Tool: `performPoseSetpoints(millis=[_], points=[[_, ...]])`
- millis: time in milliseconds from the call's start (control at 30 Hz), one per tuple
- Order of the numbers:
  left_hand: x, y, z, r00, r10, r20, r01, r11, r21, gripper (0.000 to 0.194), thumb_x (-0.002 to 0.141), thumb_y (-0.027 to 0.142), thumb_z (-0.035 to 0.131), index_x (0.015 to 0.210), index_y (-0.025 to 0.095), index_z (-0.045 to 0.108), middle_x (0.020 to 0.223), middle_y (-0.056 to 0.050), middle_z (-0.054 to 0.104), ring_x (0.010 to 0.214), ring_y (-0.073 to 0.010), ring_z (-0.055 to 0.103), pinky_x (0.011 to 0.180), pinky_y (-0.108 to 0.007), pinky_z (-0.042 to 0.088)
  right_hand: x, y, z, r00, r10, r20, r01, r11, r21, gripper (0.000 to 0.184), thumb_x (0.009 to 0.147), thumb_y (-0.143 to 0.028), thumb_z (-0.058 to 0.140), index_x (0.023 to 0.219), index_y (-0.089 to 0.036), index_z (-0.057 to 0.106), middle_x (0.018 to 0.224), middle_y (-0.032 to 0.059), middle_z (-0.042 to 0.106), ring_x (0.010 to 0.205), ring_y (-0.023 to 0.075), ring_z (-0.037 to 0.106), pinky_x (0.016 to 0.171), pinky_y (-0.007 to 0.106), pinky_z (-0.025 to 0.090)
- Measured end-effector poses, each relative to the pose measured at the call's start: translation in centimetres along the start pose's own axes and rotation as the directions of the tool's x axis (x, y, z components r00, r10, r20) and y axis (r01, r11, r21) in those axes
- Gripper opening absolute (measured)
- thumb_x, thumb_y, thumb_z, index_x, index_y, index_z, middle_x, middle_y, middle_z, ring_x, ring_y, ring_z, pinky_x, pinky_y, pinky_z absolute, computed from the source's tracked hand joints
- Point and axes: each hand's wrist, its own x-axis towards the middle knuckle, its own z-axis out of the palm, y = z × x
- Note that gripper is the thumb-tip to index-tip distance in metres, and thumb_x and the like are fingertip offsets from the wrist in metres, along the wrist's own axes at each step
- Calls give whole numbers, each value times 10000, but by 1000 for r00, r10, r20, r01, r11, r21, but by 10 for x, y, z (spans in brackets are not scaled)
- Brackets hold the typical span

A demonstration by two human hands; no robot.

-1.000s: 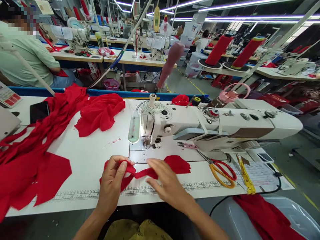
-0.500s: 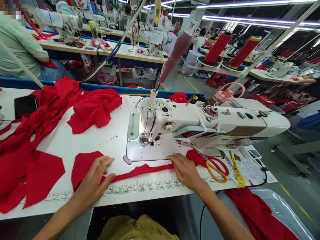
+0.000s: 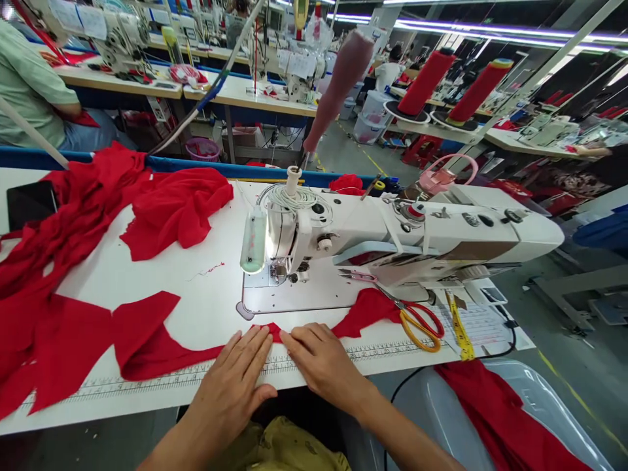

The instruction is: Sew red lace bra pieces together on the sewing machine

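A long piece of red fabric runs along the front edge of the white sewing table, over a printed ruler strip. My left hand lies flat on its middle part, fingers stretched and thumb out to the side. Close beside it, my right hand has its fingers bent together on the same fabric, with the thumb side at the fold by my left fingertips. Beyond my right hand the fabric spreads out towards the scissors. Behind both hands stands a white sewing machine, its needle area left of my right hand.
Heaped red fabric and a dark phone lie at the left. Thread snips and a yellow tape measure are near the machine. A clear bin stands at the lower right. A person in a green shirt sits far left.
My left hand has moved right and flattened on the fabric; my right hand has come left and nearer to me. The hands are now side by side, and the fabric's left end has shifted left.
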Motion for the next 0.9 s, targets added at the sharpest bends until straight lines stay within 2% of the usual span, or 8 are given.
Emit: performPoseSetpoints(millis=[133,267,400,567,633,700,800,900], points=[[-7,-9,7,996,28,79,-32,998,52,505,1030,410,418,1477,175,449,1463,-75,551,1353,-211,501,1261,-446,68,-14,9,-1,999,33,-27,-32,998,47,295,995,-140,477,1257,-175,609,1004,94,658,910,207,561,772,346,483],[-9,-13,4,999,-27,35,27,1000,-11,499,1037,449,384,1459,198,476,1441,-53,575,1321,-204,534,1264,-443,57,-35,31,-10,995,64,-83,-55,994,99,274,979,-124,512,1222,-191,619,977,81,651,885,194,570,757,342,488],[-9,-9,6,996,-90,11,91,994,-66,547,1022,517,384,1487,235,436,1430,-41,587,1307,-208,549,1263,-454,69,-45,40,-15,991,86,-102,-77,992,98,274,971,-120,536,1218,-201,626,976,75,658,892,189,585,766,343,491],[-10,-16,5,997,31,67,-33,999,31,510,1020,447,433,1450,178,485,1452,-81,562,1321,-232,539,1264,-479,37,-45,40,-16,991,86,-102,-77,993,89,281,973,-124,527,1222,-207,629,975,76,657,896,191,589,761,346,500],[-14,-18,0,996,60,61,-63,996,57,453,1008,377,489,1405,162,529,1427,-97,583,1321,-249,540,1259,-510,74,-45,39,-16,992,88,-93,-79,992,100,286,975,-126,522,1227,-211,628,972,76,657,889,193,589,758,351,506],[-24,-18,-8,999,36,0,-36,999,36,382,988,275,546,1353,163,567,1341,-99,650,1280,-242,574,1242,-517,186,-46,40,-16,992,91,-88,-81,991,108,304,976,-128,513,1242,-222,626,978,76,657,886,195,597,760,358,516],[-48,-15,-22,996,-47,-70,49,998,26,341,952,154,596,1292,156,603,1180,-90,728,1146,-212,645,1155,-453,370,-49,43,-16,993,63,-102,-53,993,102,331,970,-127,518,1265,-230,627,987,81,662,895,206,615,760,366,529],[-73,-12,-31,987,-140,-77,145,987,76,340,939,130,613,1278,134,614,1114,-107,735,1077,-222,659,1057,-421,447,-49,47,-14,991,28,-127,-18,997,81,361,963,-135,531,1289,-257,625,986,85,665,900,223,620,739,374,533]])
